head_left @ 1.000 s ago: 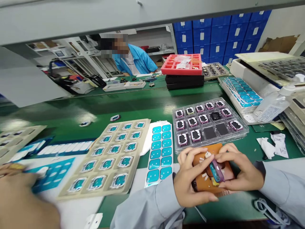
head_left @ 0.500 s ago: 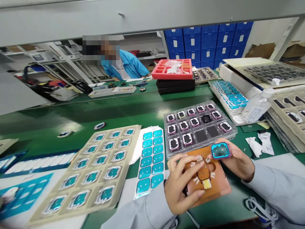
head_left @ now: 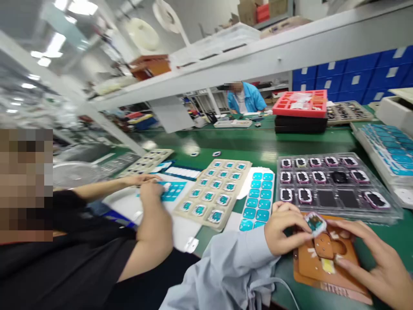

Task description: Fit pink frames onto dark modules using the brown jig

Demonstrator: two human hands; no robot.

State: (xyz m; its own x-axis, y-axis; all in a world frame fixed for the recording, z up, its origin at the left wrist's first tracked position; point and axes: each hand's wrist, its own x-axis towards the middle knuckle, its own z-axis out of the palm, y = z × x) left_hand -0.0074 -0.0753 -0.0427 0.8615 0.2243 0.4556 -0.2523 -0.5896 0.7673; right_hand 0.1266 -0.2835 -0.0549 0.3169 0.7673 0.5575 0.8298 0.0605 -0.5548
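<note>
My left hand (head_left: 285,230) pinches a small watch-case-like part (head_left: 315,224) by its edge, with a whitish-pink rim and a dark teal inside. The part is tilted over the top of an orange fixture plate (head_left: 306,269). That plate has a raised rounded block, a round recess, a yellow patch and small pale strips. My right hand (head_left: 379,258) is open, fingers apart, its fingertips at the plate's right side. Behind the plate lies a clear plastic tray (head_left: 325,211) of similar purple-rimmed parts, with a few bare pockets.
Left of my hands lie a sheet of teal film stickers (head_left: 254,202) and a beige tray (head_left: 222,165) of teal-faced parts. A co-worker's arms (head_left: 155,211) reach over teal film at the left. A red tray (head_left: 300,103) sits on black trays behind; sticker sheets (head_left: 383,142) stand right.
My view has swung left, bringing a co-worker into sight. The watch-case-like part is now in my left hand instead of my right. My right hand has opened beside the plate.
</note>
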